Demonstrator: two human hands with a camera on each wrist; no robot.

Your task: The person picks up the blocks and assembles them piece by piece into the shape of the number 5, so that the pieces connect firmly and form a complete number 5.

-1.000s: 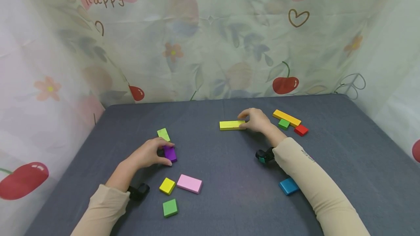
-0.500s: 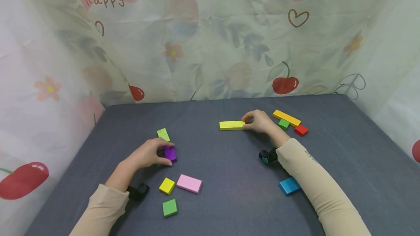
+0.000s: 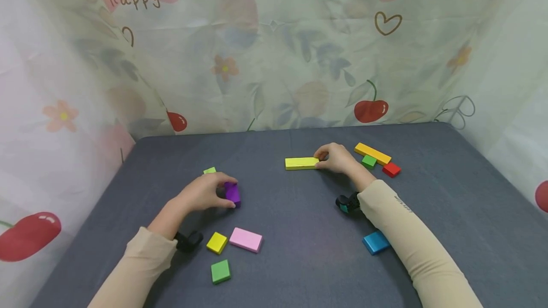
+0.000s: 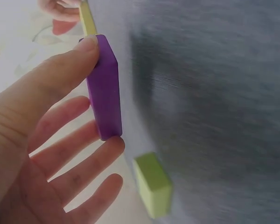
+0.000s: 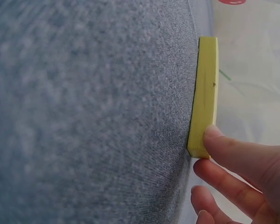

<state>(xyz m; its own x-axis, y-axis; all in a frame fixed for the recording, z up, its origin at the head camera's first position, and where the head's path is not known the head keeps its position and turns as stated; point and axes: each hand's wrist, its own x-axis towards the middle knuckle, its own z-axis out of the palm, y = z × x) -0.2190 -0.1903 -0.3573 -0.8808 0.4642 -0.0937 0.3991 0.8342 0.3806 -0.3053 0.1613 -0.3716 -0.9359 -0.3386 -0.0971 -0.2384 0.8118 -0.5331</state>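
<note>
My left hand pinches a purple block between thumb and fingertips; the left wrist view shows the purple block raised over the cloth, its shadow beside it. Behind that hand lies a lime green block, partly hidden by the hand in the head view. At the back middle, my right hand holds the right end of a long yellow block, which lies on the table. In the right wrist view, the thumb rests on the yellow block and the index fingertip is at its end.
A small yellow block, a pink block and a green block lie at the front left. A blue block sits partly under the right sleeve. Orange, small green and red blocks cluster at the back right.
My left hand has lifted the purple block and carried it slightly right, away from the lime green block. The right hand has shifted a little right to the long yellow block's end.
</note>
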